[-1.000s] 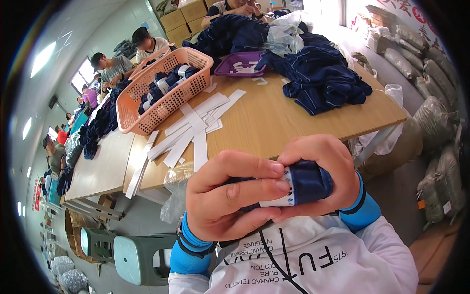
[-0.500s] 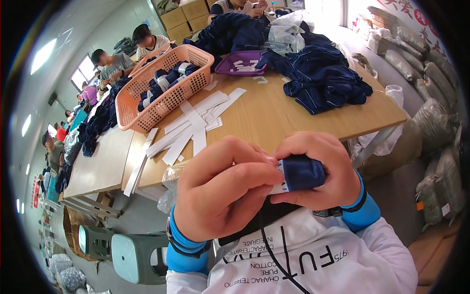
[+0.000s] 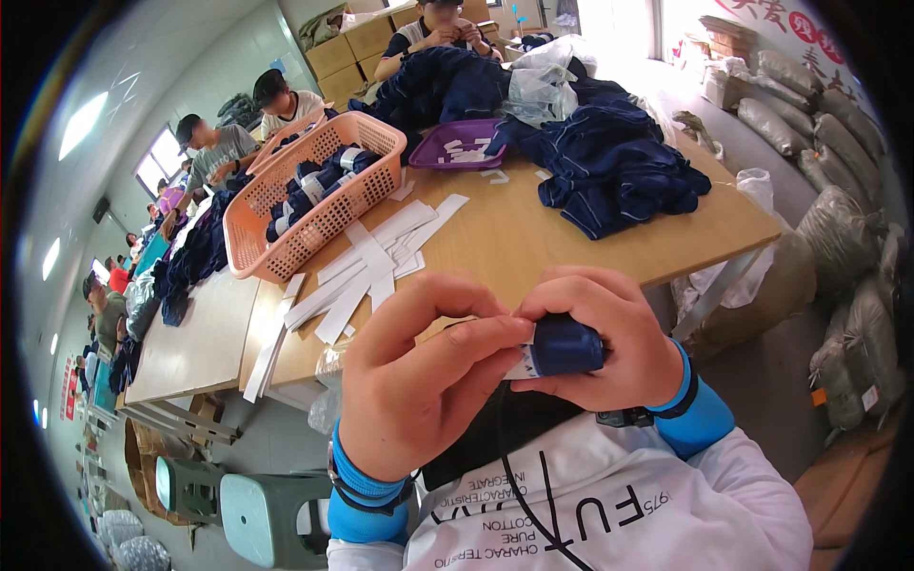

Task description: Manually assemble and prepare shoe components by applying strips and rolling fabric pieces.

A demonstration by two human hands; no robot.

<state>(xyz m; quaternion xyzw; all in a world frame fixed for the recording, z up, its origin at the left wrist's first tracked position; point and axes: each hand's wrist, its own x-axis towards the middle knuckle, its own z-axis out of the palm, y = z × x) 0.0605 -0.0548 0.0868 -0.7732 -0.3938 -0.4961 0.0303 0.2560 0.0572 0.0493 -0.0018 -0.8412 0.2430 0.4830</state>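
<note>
Above the near table edge, both my hands are closed around a small roll of navy cloth point(image 3: 568, 346) with a white paper band point(image 3: 523, 365) at its left end. My right hand point(image 3: 624, 328) wraps the roll from the right, fingers over the top and thumb below. At the band, my left hand point(image 3: 419, 376) pinches with thumb and fingertips, which hide part of the paper. Beyond my hands, loose white paper strips point(image 3: 388, 249) lie in a crossed heap on the wooden table point(image 3: 476, 233).
An orange basket point(image 3: 328, 211) holds several banded navy rolls. Behind the strips sits a purple tray point(image 3: 460, 166) with white paper pieces. Navy garments point(image 3: 624, 167) and a clear plastic bag point(image 3: 545, 93) cover the table's far right. Green stools point(image 3: 262, 521) stand lower left; sacks point(image 3: 838, 238) line the right. Co-workers sit beyond.
Both hands and the roll have shifted slightly left in the picture. My grip looks much the same, with the left fingers still at the paper band.
</note>
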